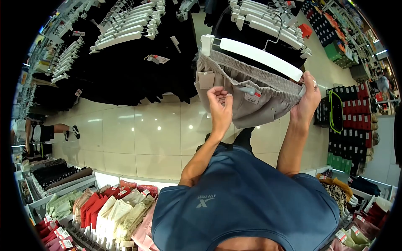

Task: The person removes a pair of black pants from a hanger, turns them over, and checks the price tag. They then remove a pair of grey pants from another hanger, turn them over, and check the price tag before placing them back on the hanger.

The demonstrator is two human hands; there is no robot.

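Grey-beige shorts (255, 113) with a gathered elastic waistband hang from a white clip hanger (259, 58) in front of me. My right hand (307, 96) grips the waistband's right end beside the hanger's clip, thumb on top. In front of the waistband, my left hand (220, 104) has its fingers curled in towards the thumb; whatever lies between them is too small to make out. A plain beige tag (206, 80) hangs at the left of the waist, just above that hand. A red-and-white price label (252, 95) shows inside the waist, between my hands.
Black garments (125, 79) on white hangers (130, 35) fill racks ahead and left. Folded clothes (117, 209) lie on a low display behind me. Stacked shoe boxes (351, 121) and a black basket (322, 111) stand right. Another person (42, 131) is on the left, on the tiled floor (155, 142).
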